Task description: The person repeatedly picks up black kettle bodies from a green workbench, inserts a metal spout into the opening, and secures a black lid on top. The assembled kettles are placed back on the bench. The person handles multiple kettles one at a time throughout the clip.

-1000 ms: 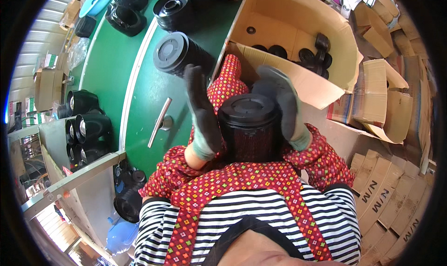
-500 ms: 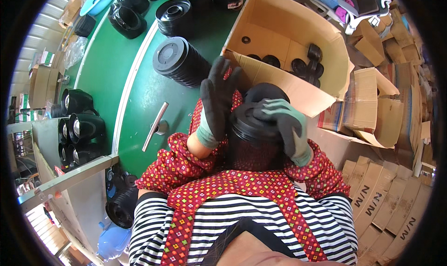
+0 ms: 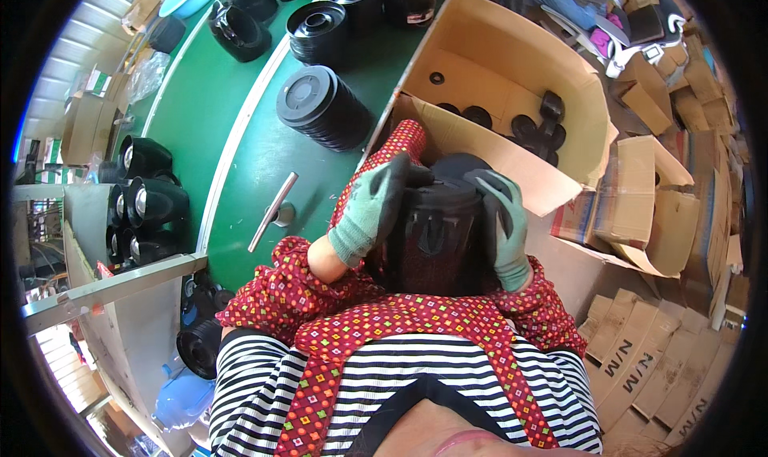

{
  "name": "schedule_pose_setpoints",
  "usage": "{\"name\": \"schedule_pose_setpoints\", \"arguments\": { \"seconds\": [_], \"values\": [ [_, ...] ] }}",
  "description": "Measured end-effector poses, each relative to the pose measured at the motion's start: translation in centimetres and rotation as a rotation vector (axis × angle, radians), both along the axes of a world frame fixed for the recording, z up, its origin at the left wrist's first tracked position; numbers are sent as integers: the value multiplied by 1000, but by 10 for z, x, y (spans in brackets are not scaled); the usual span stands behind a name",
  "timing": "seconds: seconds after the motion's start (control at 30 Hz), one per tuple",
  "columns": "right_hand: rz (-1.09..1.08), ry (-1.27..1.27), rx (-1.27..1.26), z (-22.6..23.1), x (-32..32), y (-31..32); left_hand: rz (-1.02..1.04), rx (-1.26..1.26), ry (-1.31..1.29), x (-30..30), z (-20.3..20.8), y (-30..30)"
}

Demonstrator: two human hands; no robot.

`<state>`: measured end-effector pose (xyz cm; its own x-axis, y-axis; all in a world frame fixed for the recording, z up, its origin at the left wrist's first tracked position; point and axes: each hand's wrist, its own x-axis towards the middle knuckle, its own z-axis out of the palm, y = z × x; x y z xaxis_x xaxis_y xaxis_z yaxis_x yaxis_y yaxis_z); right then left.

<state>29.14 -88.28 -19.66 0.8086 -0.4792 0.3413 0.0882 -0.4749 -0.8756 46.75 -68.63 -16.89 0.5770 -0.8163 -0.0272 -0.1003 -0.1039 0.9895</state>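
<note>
A glossy black plastic canister-like housing (image 3: 436, 253) stands upright against my apron, its top covered by a flat round black part. My left hand (image 3: 374, 205), in a green glove with black palm coating, grips its upper left side, thumb and fingers at the rim. My right hand (image 3: 506, 225), gloved alike, curls round the upper right side. Just behind it another black round part (image 3: 462, 165) is partly hidden. Left of my hands, a stack of black round discs (image 3: 320, 101) sits on the green table (image 3: 248, 193).
An open cardboard box (image 3: 488, 141) with several black round parts stands ahead right. More black housings (image 3: 240, 29) are on the table's far end and at left (image 3: 156, 205). A metal T-handle (image 3: 276, 213) rises from the table. Cardboard boxes (image 3: 640, 193) and flattened cartons (image 3: 640, 361) lie at right.
My left hand has come down from its raised position onto the housing's left rim. My right hand has slid from the top to the right side. The view has shifted slightly.
</note>
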Motion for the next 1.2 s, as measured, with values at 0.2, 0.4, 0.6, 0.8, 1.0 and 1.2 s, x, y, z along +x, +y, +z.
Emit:
{"name": "schedule_pose_setpoints", "arguments": {
  "seconds": [0.2, 0.4, 0.6, 0.8, 1.0, 1.2],
  "values": [
    [-399, 0, -18, 23, -39, -124, 18, -330, 152, 69, -10, 19],
    [-150, 10, -123, 49, 15, -75, -94, -369, 362, 24, -18, -41],
    [554, 59, 310, 44, 57, -17, 54, -443, 602, 24, -19, -43],
    [581, 209, 533, 38, 59, -33, -44, -161, 186, 20, -34, 27],
    [645, 324, 627, 60, 89, -34, -34, -44, -73, -18, -33, 60],
    [914, 519, 83, 74, 125, -39, -14, -54, -152, -13, -46, 70]
  ]
}}
